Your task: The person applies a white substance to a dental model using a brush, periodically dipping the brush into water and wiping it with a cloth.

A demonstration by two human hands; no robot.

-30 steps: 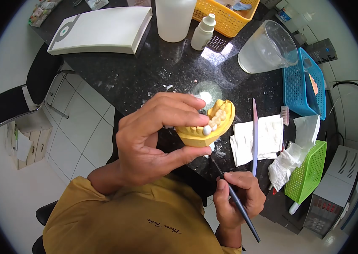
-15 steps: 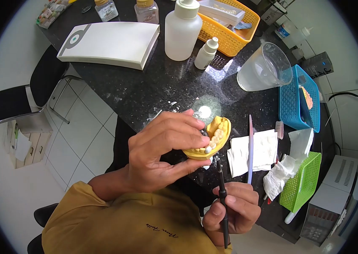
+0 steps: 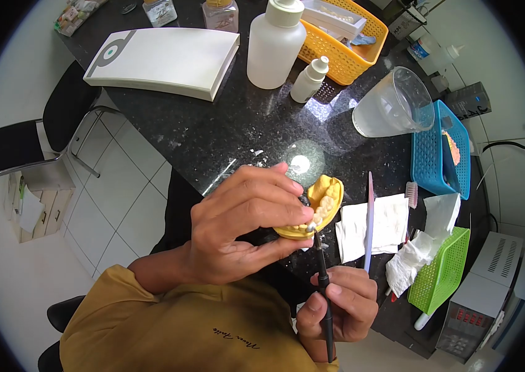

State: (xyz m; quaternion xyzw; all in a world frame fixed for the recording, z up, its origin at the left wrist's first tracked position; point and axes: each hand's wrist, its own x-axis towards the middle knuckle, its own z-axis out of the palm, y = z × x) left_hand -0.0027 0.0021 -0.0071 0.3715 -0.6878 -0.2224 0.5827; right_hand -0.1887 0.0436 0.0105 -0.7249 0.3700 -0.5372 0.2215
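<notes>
My left hand (image 3: 244, 226) is closed around a yellow dental model (image 3: 327, 191), fingers over the top and thumb along its lower edge. A row of pale teeth (image 3: 324, 207) shows along the model, with some white material near my fingertip. Between the thumb and fingers of my right hand (image 3: 340, 304) is a slim black brush-like tool (image 3: 324, 282), held upright. Its tip reaches the model's lower right edge and seems to touch the white-coated tooth; the tip itself is too small to make out clearly.
Folded white tissue (image 3: 352, 232) with a purple-pink stick (image 3: 369, 223) lies right of the model. Behind stand a clear cup (image 3: 392, 102), a large white bottle (image 3: 275, 49) and a dropper bottle (image 3: 309, 80). Blue (image 3: 439, 149), green (image 3: 439, 273) and yellow baskets (image 3: 337, 62) line the right side.
The tool's tip has come up from just below the model to its edge at the white-coated tooth. My left hand and the model appear slightly further right in view.
</notes>
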